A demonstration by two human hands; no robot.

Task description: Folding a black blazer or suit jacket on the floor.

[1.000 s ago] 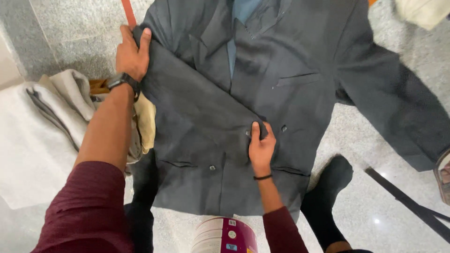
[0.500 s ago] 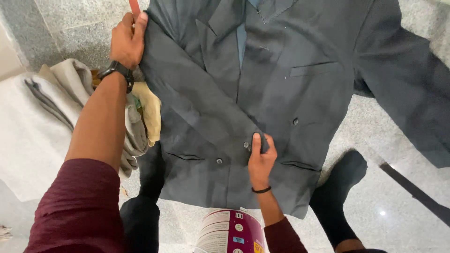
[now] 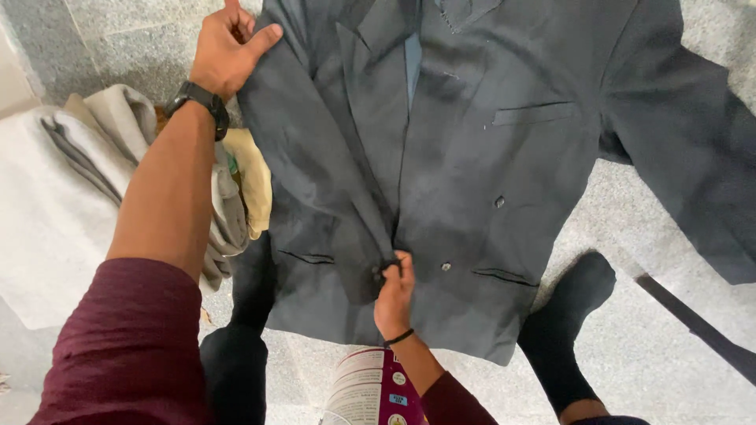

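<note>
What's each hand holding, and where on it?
Both hold the dark grey jacket: left hand grips the shoulder end of the folded-over sleeve, right hand pinches that sleeve's cuff near the front buttons.

Speckled grey granite floor (image 3: pixel 142 39) with a polished surface, carrying a dark grey suit jacket (image 3: pixel 472 173) spread flat, front side up, one sleeve extending toward the right edge. At left, a pile of folded pale grey and cream cloths (image 3: pixel 102 149) lies on a white sheet (image 3: pixel 39 236) just beside the jacket. A dark strap (image 3: pixel 693 323) crosses the floor at lower right.
</note>
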